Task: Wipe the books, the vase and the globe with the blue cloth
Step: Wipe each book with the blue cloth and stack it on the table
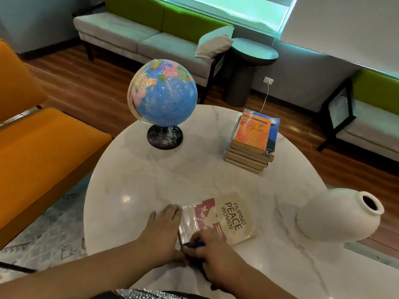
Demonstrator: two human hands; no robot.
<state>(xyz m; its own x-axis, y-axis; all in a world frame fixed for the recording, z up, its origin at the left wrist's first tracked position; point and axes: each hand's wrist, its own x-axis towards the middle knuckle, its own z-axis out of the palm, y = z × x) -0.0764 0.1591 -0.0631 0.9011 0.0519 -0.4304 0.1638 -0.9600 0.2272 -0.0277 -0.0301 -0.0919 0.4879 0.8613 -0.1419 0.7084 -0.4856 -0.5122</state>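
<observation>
A book titled "Filipino Peace Women" (228,216) lies flat near the front of the round marble table (133,186). My left hand (162,231) lies with straight fingers along the book's left edge. My right hand (212,253) grips the blue cloth (195,244) and presses it on the book's near corner; only a small strip of cloth shows. A blue globe (164,98) on a dark base stands at the back left. A stack of several books (252,139) sits at the back right. A white vase (336,214) stands at the right edge.
An orange chair (43,147) stands left of the table. Grey and green benches (138,37) line the far walls, with a dark round side table (252,52) between them. A white cable (266,96) runs from a wall socket behind the book stack.
</observation>
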